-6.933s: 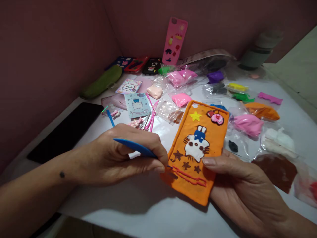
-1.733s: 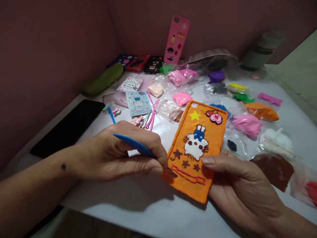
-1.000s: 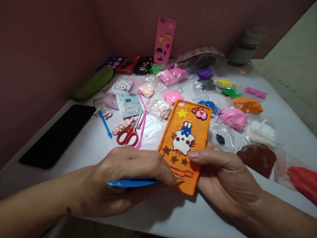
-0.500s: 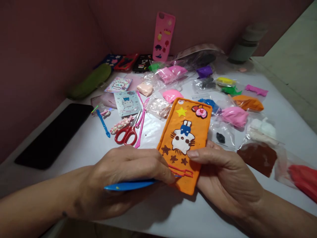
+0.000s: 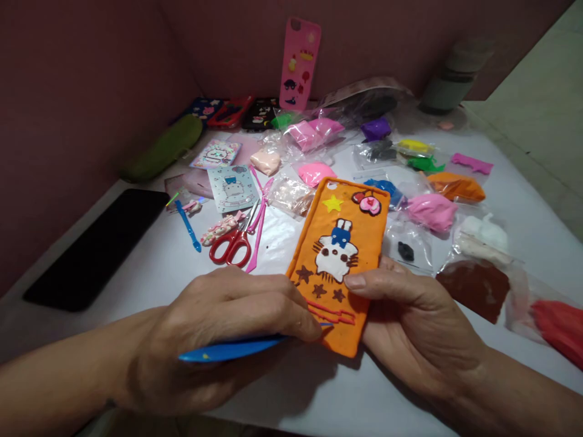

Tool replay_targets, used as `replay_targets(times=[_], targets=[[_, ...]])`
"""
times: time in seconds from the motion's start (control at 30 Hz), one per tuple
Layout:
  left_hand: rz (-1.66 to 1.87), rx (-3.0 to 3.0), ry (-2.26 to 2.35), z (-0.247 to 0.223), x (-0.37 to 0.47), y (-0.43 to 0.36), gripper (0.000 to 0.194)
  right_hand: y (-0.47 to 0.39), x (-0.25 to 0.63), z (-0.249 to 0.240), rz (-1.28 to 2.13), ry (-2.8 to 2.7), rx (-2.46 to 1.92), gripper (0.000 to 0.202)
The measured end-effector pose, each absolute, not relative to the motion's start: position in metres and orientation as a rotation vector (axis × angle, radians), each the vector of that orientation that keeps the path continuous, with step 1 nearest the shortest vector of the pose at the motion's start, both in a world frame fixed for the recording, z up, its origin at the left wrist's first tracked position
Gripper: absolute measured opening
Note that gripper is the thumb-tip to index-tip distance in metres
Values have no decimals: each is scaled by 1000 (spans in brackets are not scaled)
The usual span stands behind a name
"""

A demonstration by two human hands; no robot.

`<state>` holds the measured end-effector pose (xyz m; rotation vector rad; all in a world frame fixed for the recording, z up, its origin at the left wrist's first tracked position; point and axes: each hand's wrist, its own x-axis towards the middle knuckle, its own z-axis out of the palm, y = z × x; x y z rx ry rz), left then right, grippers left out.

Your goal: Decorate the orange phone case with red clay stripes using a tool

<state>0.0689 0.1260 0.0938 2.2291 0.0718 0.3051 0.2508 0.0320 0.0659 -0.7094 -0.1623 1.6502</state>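
Note:
An orange clay-covered phone case (image 5: 350, 337) is held tilted above the table, its decorated face toward me. On it are a white cat figure (image 5: 334, 261) with a blue outfit, upside down to me, a yellow star, brown stars, a pink and red shape, and a thin red clay outline (image 5: 342, 317) near the lower end. My right hand (image 5: 419, 321) grips the case at its right edge, thumb on the front and fingers behind. My left hand (image 5: 232, 315) is closed around a blue modelling tool (image 5: 237, 350), whose pointed tip lies beside the red outline.
Red-handled scissors (image 5: 231, 247), pink tools (image 5: 259, 227) and another blue tool (image 5: 187, 226) lie beyond my left hand. A black phone (image 5: 100, 249) is at left. Bagged coloured clay (image 5: 430, 211) covers the right side. A pink phone case (image 5: 299, 64) leans on the back wall.
The back end of the blue tool has swung slightly left and down in my left hand, and its tip shows more beside the red outline. The case has barely moved.

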Motion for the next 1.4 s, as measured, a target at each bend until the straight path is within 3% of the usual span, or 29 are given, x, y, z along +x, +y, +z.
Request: replay_targets(times=[0.6,0.77,1.4], targets=[[285,2255,53,91,71,125,27,29,251,65,1660,-160,-703,48],[336,2284,24,86,70,124,18,28,252,64,1666,-128,-689,51],[273,2300,17,82,60,125,33,31,253,64,1672,-111,-674,47]])
